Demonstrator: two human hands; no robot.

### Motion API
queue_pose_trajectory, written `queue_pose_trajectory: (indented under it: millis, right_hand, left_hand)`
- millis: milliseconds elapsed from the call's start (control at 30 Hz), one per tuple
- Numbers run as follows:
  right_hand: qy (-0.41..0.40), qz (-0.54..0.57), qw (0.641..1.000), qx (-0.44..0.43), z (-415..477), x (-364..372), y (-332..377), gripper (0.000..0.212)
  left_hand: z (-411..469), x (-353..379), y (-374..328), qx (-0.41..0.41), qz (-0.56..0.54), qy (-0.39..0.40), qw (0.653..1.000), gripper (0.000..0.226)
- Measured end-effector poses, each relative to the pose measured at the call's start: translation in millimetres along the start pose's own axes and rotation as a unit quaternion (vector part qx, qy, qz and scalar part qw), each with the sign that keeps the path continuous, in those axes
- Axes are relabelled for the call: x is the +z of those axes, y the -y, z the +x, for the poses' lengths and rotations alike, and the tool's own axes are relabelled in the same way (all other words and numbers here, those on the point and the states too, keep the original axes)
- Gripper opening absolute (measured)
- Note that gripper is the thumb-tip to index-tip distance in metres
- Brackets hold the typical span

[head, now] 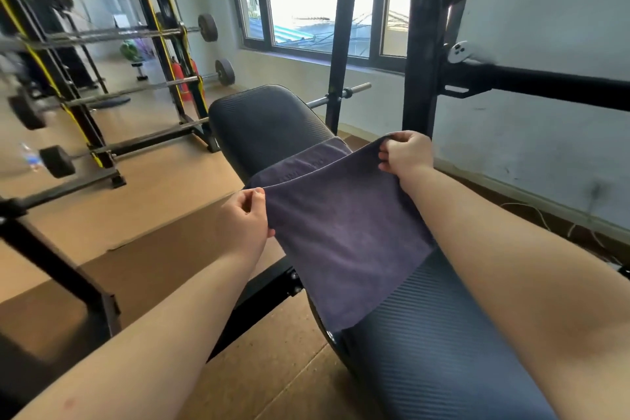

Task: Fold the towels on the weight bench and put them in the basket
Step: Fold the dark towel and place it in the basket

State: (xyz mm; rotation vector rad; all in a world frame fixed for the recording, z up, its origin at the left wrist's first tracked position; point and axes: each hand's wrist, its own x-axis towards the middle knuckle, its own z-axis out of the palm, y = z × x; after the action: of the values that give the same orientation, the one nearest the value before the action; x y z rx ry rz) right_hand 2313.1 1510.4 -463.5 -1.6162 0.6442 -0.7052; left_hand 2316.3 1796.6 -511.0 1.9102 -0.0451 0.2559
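A dark purple-grey towel [344,232] lies across the black padded weight bench [269,126]. Its near half is lifted over the far half, whose edge [306,160] shows flat on the pad behind. My left hand [247,218] pinches the left corner of the raised edge. My right hand [405,153] grips the right corner, higher and farther back. The towel's lower end drapes over the bench's left side. No basket is in view.
A black rack upright [422,44] with a yellow hook stands just behind my right hand, and a horizontal bar [545,82] runs right from it. Barbells on a rack [163,34] fill the left. Brown floor lies left of the bench. A window is behind.
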Motion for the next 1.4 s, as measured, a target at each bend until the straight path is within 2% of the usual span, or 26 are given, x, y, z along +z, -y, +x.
queue_pose_trajectory:
  millis: [67, 233, 333, 367, 500, 767, 1000, 1267, 1400]
  right_hand:
    - [0.003, -0.005, 1.0, -0.006, 6.9, 14.5, 4.4, 0.011]
    - [0.018, -0.051, 0.998, -0.03, 20.2, 47.0, 8.4, 0.026]
    - [0.022, -0.081, 0.995, -0.048, 32.4, 61.1, 4.5, 0.015]
    - [0.021, -0.09, 0.994, -0.057, 36.4, 64.7, 3.9, 0.01]
    - [0.014, -0.119, 0.99, -0.068, 46.4, 74.1, 7.0, 0.022]
    - [0.012, -0.177, 0.981, -0.084, 56.4, 92.8, -0.4, 0.025]
    - [0.001, -0.248, 0.962, -0.114, 61.1, 99.4, -4.2, 0.03]
    - [0.018, -0.298, 0.946, -0.123, 67.4, 104.1, 1.7, 0.027]
    - [0.019, -0.319, 0.941, -0.108, 69.5, 106.4, 2.3, 0.026]
  left_hand:
    - [13.3, -0.5, 1.3, 0.006, 0.008, -0.021, 1.0, 0.033]
    - [41.6, -0.1, 8.6, -0.011, 0.039, -0.053, 0.998, 0.034]
    - [52.2, 2.3, 19.5, -0.017, 0.04, -0.063, 0.997, 0.034]
    - [56.0, 3.1, 23.9, -0.02, 0.035, -0.062, 0.997, 0.035]
    - [61.9, 3.0, 27.2, -0.062, -0.007, -0.016, 0.998, 0.034]
    - [62.5, 7.2, 22.7, -0.057, -0.029, -0.05, 0.997, 0.029]
    - [66.6, 8.6, 19.1, -0.004, 0.028, -0.083, 0.996, 0.023]
    - [76.4, 11.1, 17.2, -0.012, 0.04, -0.112, 0.993, 0.029]
    - [80.8, 11.7, 20.8, -0.032, 0.04, -0.1, 0.994, 0.03]
